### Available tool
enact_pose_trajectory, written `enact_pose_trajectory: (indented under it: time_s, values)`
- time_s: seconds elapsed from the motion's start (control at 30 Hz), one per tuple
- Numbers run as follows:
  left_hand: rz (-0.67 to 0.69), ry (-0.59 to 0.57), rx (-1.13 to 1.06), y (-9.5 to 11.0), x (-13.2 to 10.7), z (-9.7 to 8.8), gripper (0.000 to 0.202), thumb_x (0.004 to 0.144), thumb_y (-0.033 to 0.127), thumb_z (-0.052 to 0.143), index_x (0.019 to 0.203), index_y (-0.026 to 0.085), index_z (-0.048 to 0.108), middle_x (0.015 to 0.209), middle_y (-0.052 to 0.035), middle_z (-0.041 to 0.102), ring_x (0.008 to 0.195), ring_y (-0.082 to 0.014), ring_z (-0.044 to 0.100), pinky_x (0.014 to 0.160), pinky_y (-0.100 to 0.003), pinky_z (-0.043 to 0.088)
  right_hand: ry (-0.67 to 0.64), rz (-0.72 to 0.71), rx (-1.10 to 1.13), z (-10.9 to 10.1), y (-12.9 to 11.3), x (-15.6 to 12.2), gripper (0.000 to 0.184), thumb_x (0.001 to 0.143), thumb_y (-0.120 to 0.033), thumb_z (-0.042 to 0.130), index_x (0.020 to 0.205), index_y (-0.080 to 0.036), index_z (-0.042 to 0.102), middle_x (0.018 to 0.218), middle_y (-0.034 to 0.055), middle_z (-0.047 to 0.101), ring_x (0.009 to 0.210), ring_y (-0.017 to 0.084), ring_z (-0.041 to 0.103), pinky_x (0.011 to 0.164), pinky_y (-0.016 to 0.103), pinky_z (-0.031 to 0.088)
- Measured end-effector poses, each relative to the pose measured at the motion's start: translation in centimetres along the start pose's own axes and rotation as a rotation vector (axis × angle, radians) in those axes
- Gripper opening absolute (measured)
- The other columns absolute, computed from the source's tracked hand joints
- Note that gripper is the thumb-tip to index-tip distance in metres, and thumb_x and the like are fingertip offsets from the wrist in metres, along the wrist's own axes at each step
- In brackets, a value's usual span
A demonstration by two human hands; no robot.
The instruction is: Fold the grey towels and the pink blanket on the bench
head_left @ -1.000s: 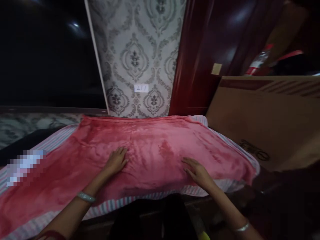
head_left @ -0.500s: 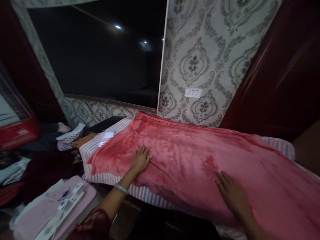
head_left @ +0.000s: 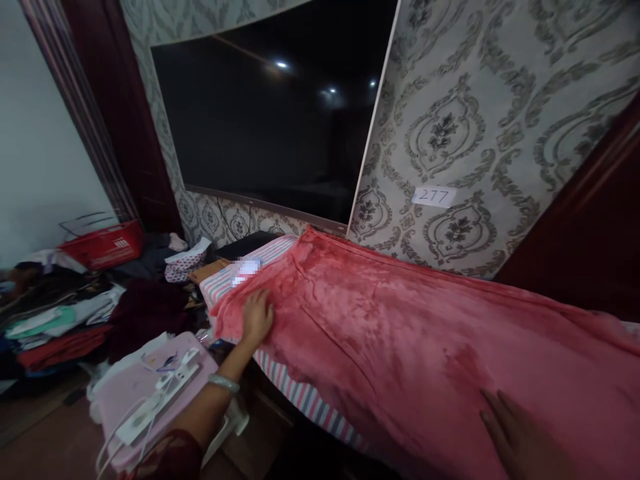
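Observation:
A pink fleece cloth [head_left: 400,333] lies spread over a striped pad [head_left: 310,400] on a board. My left hand [head_left: 256,319] rests flat on the cloth near its left end, fingers stretched out, a bangle on the wrist. My right hand [head_left: 520,440] lies flat on the cloth at the lower right, fingers apart, partly cut off by the frame's edge. Neither hand holds anything.
A dark TV screen [head_left: 280,120] hangs on the patterned wall behind, with a label "277" [head_left: 433,197] beside it. A power strip [head_left: 157,393] lies on a pink surface at lower left. Piled clothes [head_left: 75,313] and a red basket [head_left: 103,243] sit on the left.
My left hand has slid leftward along the cloth toward its left end. The view has swung left, so my right hand now sits at the lower right edge.

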State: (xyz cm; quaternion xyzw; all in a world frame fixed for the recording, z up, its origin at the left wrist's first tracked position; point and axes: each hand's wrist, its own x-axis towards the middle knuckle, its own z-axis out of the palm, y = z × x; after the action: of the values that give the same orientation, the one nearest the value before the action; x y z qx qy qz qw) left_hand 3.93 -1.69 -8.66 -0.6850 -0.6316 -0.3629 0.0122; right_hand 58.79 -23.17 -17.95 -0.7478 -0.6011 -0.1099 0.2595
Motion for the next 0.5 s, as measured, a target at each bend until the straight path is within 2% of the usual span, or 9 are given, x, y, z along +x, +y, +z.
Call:
enact_pose_trajectory:
  time_s: [0.13, 0.23, 0.37, 0.5]
  values:
    - [-0.239, 0.058, 0.157, -4.8, 0.3, -3.3, 0.052, 0.087, 0.033, 0.045, 0.131, 0.010, 0.058, 0.134, -0.0224, 0.057, 0.128, -0.0389, 0.050, 0.104, -0.056, 0.043, 0.000, 0.014, -0.015, -0.5, 0.0, -0.1, 0.062, 0.083, -0.059, 0.034, 0.115, -0.023, 0.072, 0.120, 0.0145, 0.071, 0.120, 0.037, 0.062, 0.108, 0.058, 0.044]
    - [-0.401, 0.068, 0.034, -6.8, 0.6, -4.3, 0.050, 0.084, 0.038, 0.050, 0.126, 0.013, 0.061, 0.124, -0.0189, 0.062, 0.118, -0.0355, 0.057, 0.096, -0.049, 0.049, 0.038, 0.039, -0.003, -1.3, -1.7, -0.2, 0.061, 0.087, -0.058, 0.033, 0.111, -0.018, 0.073, 0.119, 0.0170, 0.071, 0.119, 0.037, 0.062, 0.107, 0.058, 0.045]
    - [-0.587, 0.065, -0.179, -7.8, 1.1, -4.2, 0.037, 0.074, 0.042, 0.060, 0.100, 0.016, 0.065, 0.086, -0.0071, 0.066, 0.086, -0.0273, 0.064, 0.079, -0.038, 0.052, 0.093, -0.010, 0.124, -1.9, -6.8, -1.0, 0.054, 0.093, -0.056, 0.038, 0.109, -0.016, 0.071, 0.116, 0.0169, 0.071, 0.112, 0.035, 0.065, 0.101, 0.056, 0.049]
    - [-0.608, 0.079, -0.230, -7.6, 1.6, -4.8, 0.024, 0.069, 0.042, 0.061, 0.072, 0.018, 0.062, 0.062, -0.0003, 0.056, 0.066, -0.0206, 0.058, 0.062, -0.030, 0.048, 0.087, -0.210, 0.236, -0.9, -13.4, -2.3, 0.039, 0.093, -0.050, 0.049, 0.112, -0.023, 0.069, 0.114, 0.0117, 0.071, 0.107, 0.032, 0.065, 0.093, 0.052, 0.053]
